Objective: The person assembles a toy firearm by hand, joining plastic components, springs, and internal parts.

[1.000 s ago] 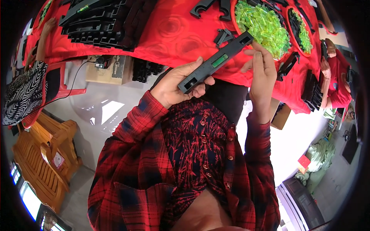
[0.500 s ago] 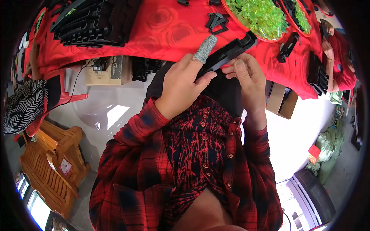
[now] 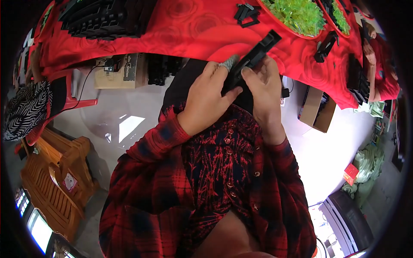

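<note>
A long black plastic part (image 3: 256, 52) with a notched upper end slants up to the right in front of my body. My left hand (image 3: 208, 88) is closed round its lower left side, with a grey sleeve on one finger lying along it. My right hand (image 3: 265, 86) presses its thumb on the part from the right, the fingers curled behind it. Whether a smaller piece is under that thumb I cannot tell. Beyond the part, several small black pieces (image 3: 247, 16) lie on the red tablecloth (image 3: 191, 32).
A round tray of clear green pieces (image 3: 297, 17) stands at the far right, a black part (image 3: 327, 46) beside it. Stacked black parts (image 3: 107, 19) fill the far left. Cardboard boxes (image 3: 317, 109) sit below the table. At right, another person's arm (image 3: 373, 64) is visible.
My right hand has moved left and now presses its thumb on the black part. The part sits slightly lower and more steeply tilted. The whole view has shifted a little.
</note>
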A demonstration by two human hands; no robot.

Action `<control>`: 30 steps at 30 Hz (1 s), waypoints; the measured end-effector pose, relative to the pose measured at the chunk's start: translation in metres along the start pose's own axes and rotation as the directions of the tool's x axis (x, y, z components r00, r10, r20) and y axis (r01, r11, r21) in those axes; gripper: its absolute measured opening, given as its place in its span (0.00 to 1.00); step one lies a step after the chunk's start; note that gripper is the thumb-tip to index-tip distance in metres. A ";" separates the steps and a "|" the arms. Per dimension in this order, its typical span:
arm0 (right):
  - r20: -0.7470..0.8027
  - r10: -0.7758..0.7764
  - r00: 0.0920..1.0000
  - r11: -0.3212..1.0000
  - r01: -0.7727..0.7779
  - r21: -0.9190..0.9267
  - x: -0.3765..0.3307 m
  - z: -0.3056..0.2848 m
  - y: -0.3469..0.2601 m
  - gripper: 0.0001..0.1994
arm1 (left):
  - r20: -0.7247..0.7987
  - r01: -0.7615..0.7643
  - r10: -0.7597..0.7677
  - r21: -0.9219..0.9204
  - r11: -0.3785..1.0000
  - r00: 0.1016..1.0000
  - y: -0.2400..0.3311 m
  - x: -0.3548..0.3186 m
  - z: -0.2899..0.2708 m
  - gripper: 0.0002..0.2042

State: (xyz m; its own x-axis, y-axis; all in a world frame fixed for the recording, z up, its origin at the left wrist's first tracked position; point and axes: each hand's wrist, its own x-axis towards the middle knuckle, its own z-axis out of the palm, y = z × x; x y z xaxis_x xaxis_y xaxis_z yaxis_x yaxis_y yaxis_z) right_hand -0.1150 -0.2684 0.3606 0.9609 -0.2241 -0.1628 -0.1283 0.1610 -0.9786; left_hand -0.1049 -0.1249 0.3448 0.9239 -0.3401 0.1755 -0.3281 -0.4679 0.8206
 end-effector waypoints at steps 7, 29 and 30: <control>-0.068 -0.005 0.998 0.951 -0.016 -0.308 -0.007 -0.001 0.011 0.24 | 0.251 0.149 -0.084 -0.252 0.956 0.964 -0.005 -0.015 0.016 0.22; -0.017 -0.180 0.983 0.723 0.121 -0.680 -0.020 -0.002 0.011 0.17 | 0.279 0.166 0.015 -0.611 0.774 0.960 -0.018 -0.038 0.032 0.28; -0.020 -0.181 0.983 0.723 0.120 -0.681 -0.019 -0.003 0.012 0.17 | 0.282 0.148 0.018 -0.555 0.819 0.959 -0.017 -0.038 0.031 0.28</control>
State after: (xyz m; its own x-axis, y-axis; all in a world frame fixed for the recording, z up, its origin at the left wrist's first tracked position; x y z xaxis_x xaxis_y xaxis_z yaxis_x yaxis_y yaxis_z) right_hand -0.1358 -0.2651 0.3513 0.9632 -0.2684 0.0148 -0.1448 -0.5646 -0.8125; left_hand -0.1405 -0.1294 0.3071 0.8250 -0.5644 0.0298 -0.0228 0.0194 0.9996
